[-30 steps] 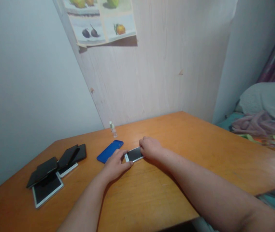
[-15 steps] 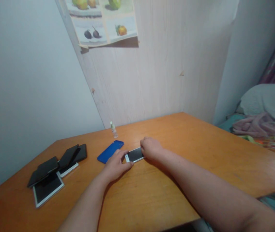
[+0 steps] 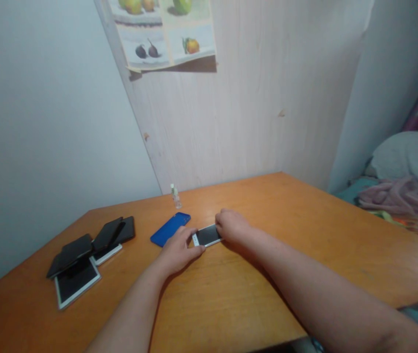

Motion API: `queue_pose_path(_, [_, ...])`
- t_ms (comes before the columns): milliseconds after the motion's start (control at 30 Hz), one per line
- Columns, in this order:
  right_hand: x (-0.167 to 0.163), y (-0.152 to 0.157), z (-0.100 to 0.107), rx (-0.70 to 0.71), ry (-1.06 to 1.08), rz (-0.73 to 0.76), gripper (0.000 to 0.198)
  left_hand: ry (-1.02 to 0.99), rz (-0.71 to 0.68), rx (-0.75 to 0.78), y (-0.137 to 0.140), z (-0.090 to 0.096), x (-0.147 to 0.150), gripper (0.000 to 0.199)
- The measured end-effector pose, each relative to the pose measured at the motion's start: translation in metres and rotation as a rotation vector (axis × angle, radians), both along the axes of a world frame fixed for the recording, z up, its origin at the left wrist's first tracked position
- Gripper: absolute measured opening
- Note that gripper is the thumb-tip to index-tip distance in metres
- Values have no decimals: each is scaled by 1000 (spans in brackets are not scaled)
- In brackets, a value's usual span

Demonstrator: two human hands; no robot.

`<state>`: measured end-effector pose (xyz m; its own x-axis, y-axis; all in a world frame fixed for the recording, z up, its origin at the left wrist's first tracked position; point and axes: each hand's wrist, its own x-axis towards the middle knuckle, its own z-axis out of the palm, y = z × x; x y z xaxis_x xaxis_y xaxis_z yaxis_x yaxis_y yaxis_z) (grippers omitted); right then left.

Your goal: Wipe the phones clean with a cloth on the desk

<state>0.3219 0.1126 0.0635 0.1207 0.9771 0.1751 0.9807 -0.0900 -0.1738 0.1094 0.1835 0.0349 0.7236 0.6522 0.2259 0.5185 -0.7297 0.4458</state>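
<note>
A white smartphone (image 3: 209, 236) with a dark screen lies face up on the wooden table, between my two hands. My left hand (image 3: 179, 248) grips its left end, thumb along the near edge and fingers at the far edge. Over the phone's right end, my right hand (image 3: 232, 224) is closed, its curled fingertips hidden from view; whether they pinch anything besides the phone I cannot make out. A blue phone case (image 3: 169, 229) rests just behind my left hand, partly covered by it.
Several dark and white phones or tablets (image 3: 78, 281) lie overlapped at the left of the table (image 3: 253, 304). A small clear bottle (image 3: 176, 197) stands behind the blue case. Fruit pictures (image 3: 168, 37) hang on the wall; bedding (image 3: 396, 196) lies beyond the right edge.
The whole view has shifted slightly, so things appear a little further right. Both hands keep their places on the smartphone, with no visible change in grip.
</note>
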Motion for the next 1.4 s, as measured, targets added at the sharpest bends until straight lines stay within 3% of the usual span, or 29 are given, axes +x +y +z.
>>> queue_pose_path(100, [0, 1, 1, -15, 26, 33, 23, 7, 5, 0, 0, 0, 0, 51])
queue_pose_path(600, [41, 13, -5, -101, 193, -72, 16, -12, 41, 11, -3, -3, 1, 51])
queue_pose_path(833, [51, 0, 3, -266, 346, 15, 9, -51, 49, 0, -2, -6, 2, 50])
queue_pose_path(1067, [48, 12, -7, -112, 381, -95, 5, -58, 55, -9, -4, -4, 3, 49])
queue_pose_path(1267, [57, 4, -7, -248, 501, 2, 5, -45, 70, -19, -5, -4, 3, 49])
queue_pose_path(1400, [57, 11, -15, -158, 550, -48, 4, -16, 61, -8, -6, -2, 3, 50])
